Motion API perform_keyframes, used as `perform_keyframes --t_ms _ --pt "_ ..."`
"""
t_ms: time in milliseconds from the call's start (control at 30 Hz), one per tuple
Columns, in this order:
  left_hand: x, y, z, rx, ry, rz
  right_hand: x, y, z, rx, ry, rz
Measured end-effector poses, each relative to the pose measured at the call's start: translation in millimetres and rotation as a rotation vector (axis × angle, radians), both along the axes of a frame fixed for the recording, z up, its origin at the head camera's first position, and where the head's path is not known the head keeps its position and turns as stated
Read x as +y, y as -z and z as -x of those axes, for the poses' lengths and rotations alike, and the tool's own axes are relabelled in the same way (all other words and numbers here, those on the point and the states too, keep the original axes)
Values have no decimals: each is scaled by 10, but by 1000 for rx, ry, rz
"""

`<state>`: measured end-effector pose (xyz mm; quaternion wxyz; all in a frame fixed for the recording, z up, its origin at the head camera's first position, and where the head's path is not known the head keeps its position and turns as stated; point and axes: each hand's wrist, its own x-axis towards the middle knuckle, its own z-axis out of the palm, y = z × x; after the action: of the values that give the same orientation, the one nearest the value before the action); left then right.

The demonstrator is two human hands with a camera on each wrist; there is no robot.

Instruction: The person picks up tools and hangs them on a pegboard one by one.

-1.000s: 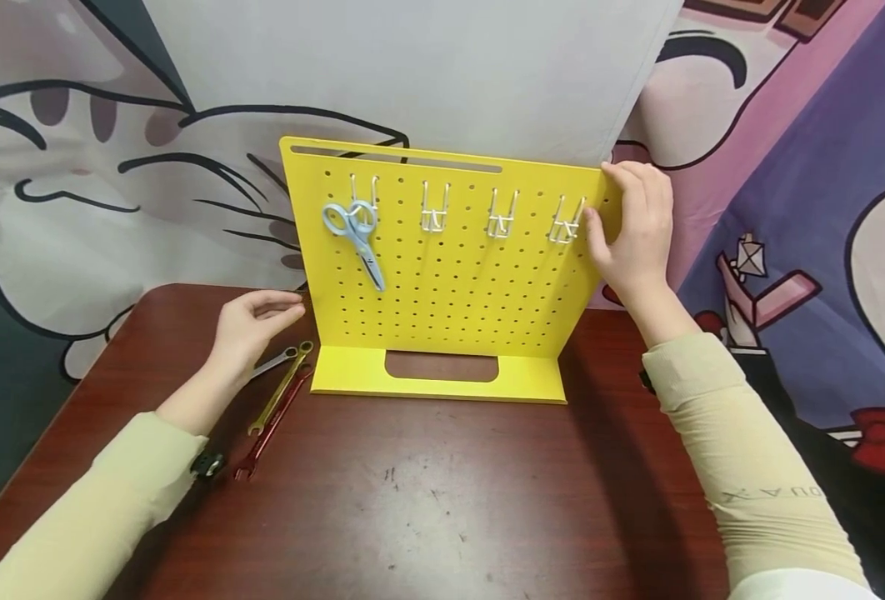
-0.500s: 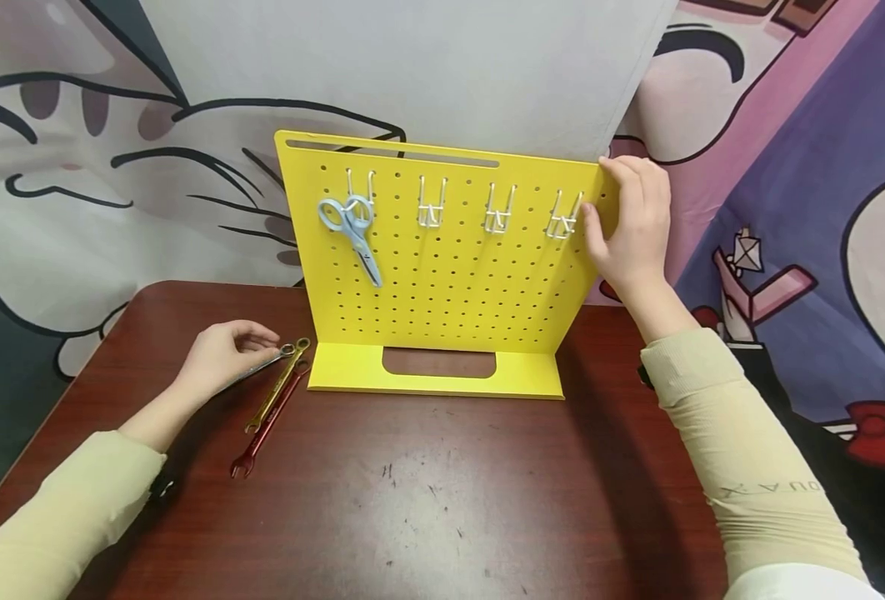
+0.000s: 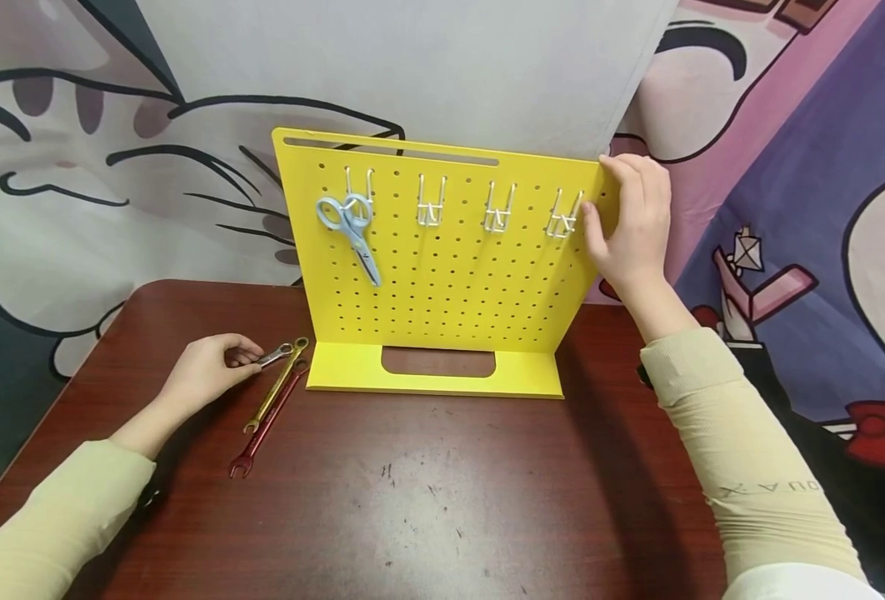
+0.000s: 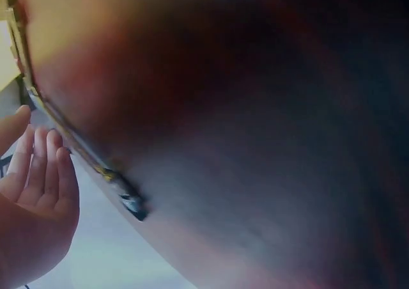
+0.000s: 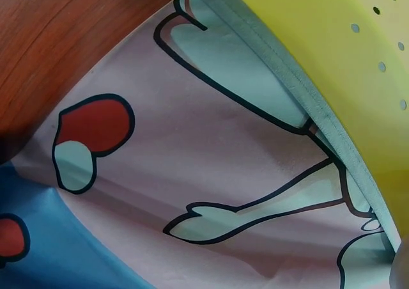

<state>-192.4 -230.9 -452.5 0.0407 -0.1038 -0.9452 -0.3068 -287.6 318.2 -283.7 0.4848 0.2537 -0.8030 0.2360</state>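
A silver combination wrench (image 3: 276,356) lies on the table left of the yellow pegboard (image 3: 442,275). My left hand (image 3: 213,371) is over it, thumb and fingertips right at its shaft and the ring end showing beyond them. In the left wrist view the left fingers (image 4: 54,167) are fairly straight, with a gap to the thumb. Beside it lie a gold wrench (image 3: 277,387) and a red wrench (image 3: 268,425). My right hand (image 3: 635,225) grips the pegboard's upper right edge, thumb on the front face. Light-blue scissors (image 3: 354,229) hang on the leftmost hook.
White wire hooks (image 3: 431,208) line the pegboard's upper part; three carry nothing. The pegboard's flat foot (image 3: 348,367) rests on the brown table (image 3: 412,500). Cartoon-printed cloth (image 3: 210,183) hangs behind and to the right (image 5: 211,174).
My left hand has come down and leftward from beside the pegboard to the silver wrench, then slid back along it. My right hand keeps its grip on the pegboard.
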Motion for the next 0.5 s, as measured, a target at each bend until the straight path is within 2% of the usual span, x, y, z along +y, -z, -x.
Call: perform_keyframes --t_ms 233,500 --pt "-82 32 37 -7 6 -15 1 -8 -15 -10 10 -4" --pt "-131 48 44 -68 1 0 -8 -19 -22 -17 14 -12"
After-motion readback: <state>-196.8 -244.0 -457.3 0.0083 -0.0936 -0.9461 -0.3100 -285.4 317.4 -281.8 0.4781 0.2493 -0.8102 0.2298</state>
